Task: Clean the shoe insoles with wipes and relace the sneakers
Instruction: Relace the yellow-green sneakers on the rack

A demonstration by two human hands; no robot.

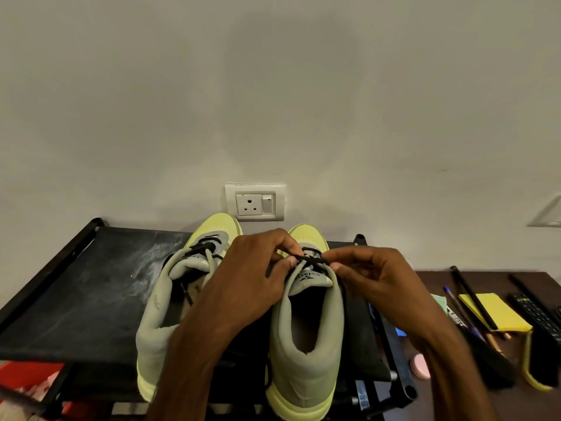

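Both hands are busy with lacing: the left hand [252, 271] and right hand [373, 278] each pinch the black lace [306, 260] with curled fingertips, right above the tongue of the right-side sneaker [306, 344]. Seen from that tongue, the left hand comes in from about 8 o'clock and the right hand from about 4 o'clock

Count so far: two sneakers, grey with yellow-green soles, toes pointing to 12 o'clock at the wall. The left-side sneaker [164, 314] stands just beside the other one, partly behind the left forearm, and its own black lace is already through the top eyelets. Both stand on a black rack [76, 299] at 6 to 7 o'clock in the view

One wall socket [255, 202] is straight up at 12 o'clock from the shoes

Over at 4 o'clock there's a brown desk [488, 281] with two insoles, a black one [491, 363] and one with a yellow edge [540, 372], plus one yellow notepad [491, 311], one remote [537, 314], one blue pen [452, 299] and one pink round thing [420, 366] I can't identify
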